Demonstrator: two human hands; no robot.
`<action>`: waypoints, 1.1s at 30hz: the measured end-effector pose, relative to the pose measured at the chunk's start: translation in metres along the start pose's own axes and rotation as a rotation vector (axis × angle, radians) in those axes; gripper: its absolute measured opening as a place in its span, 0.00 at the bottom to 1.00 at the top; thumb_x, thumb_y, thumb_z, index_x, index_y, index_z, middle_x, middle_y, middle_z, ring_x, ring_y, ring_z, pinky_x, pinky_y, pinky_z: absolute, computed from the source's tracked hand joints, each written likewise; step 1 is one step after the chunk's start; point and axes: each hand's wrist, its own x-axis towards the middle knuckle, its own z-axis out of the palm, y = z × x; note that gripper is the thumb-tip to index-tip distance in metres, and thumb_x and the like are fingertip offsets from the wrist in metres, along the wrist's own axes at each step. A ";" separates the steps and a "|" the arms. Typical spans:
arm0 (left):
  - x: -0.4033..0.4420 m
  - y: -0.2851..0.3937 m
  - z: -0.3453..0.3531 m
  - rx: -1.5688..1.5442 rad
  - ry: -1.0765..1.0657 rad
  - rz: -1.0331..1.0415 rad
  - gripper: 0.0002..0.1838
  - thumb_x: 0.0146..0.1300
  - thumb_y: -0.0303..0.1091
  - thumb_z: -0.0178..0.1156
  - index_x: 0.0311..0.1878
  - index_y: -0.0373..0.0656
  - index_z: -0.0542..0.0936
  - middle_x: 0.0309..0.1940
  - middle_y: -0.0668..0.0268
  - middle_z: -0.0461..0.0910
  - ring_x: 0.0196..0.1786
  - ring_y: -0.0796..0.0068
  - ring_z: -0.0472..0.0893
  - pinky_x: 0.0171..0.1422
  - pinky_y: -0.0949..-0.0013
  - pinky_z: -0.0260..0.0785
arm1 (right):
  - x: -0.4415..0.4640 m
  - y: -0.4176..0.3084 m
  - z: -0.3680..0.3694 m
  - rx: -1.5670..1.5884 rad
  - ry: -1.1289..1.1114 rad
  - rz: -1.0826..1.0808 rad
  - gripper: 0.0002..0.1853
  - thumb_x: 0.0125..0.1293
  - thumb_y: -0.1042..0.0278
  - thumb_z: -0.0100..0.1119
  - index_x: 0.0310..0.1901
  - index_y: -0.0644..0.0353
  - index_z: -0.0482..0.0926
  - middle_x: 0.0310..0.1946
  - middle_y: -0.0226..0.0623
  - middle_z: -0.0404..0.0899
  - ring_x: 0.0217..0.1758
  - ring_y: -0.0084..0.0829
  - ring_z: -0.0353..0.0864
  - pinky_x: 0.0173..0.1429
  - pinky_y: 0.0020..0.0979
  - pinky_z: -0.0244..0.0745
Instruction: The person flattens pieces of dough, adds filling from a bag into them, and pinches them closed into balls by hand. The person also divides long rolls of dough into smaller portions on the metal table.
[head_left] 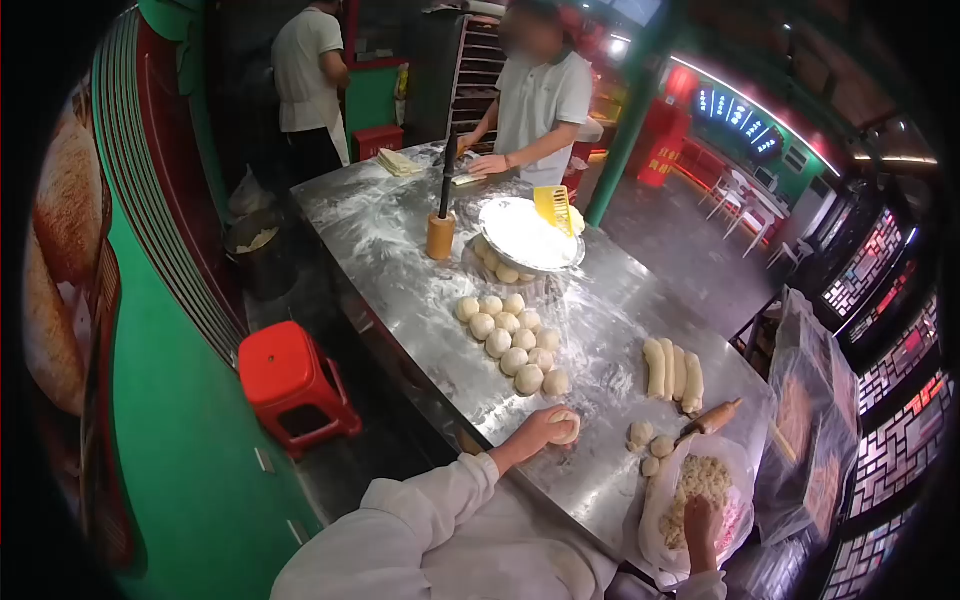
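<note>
One dough piece (568,426) rests in your left hand (535,434), lower centre — probably soft, cradle underneath; right hand (703,520), lower right — grip I cannot tell.

At lower centre, our left hand (537,436) holds a dough round (567,428) above the front edge of the floured metal table (600,470). At lower right, our right hand (703,520) is in crumbly filling (703,476) inside a plastic bag (656,517). Beside the bag we see a rolling pin (720,415); above it, four dough logs (656,370). Mid-frame, dough balls (524,340) sit clustered below a bowl (545,268) of white powder.
</note>
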 end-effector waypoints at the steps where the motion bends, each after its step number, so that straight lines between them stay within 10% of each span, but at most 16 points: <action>1: -0.001 0.002 0.005 -0.021 0.007 0.005 0.14 0.74 0.37 0.58 0.57 0.40 0.77 0.42 0.64 0.82 0.43 0.76 0.82 0.51 0.70 0.75 | -0.003 0.000 -0.002 0.062 0.046 -0.016 0.12 0.66 0.60 0.62 0.32 0.60 0.82 0.26 0.54 0.81 0.35 0.55 0.83 0.41 0.53 0.75; 14: 0.001 -0.006 0.005 0.085 0.074 0.033 0.20 0.69 0.32 0.66 0.61 0.42 0.75 0.44 0.68 0.80 0.42 0.80 0.80 0.48 0.72 0.76 | 0.000 -0.011 0.006 -0.062 -0.187 0.267 0.12 0.68 0.62 0.60 0.48 0.57 0.75 0.41 0.54 0.83 0.47 0.58 0.81 0.49 0.55 0.73; 33: 0.002 0.040 0.002 -0.046 0.105 0.073 0.20 0.72 0.36 0.63 0.62 0.38 0.75 0.45 0.65 0.80 0.47 0.76 0.81 0.54 0.70 0.75 | 0.001 -0.015 -0.002 0.012 -0.178 0.086 0.10 0.72 0.64 0.54 0.48 0.58 0.79 0.43 0.51 0.83 0.48 0.54 0.82 0.50 0.51 0.75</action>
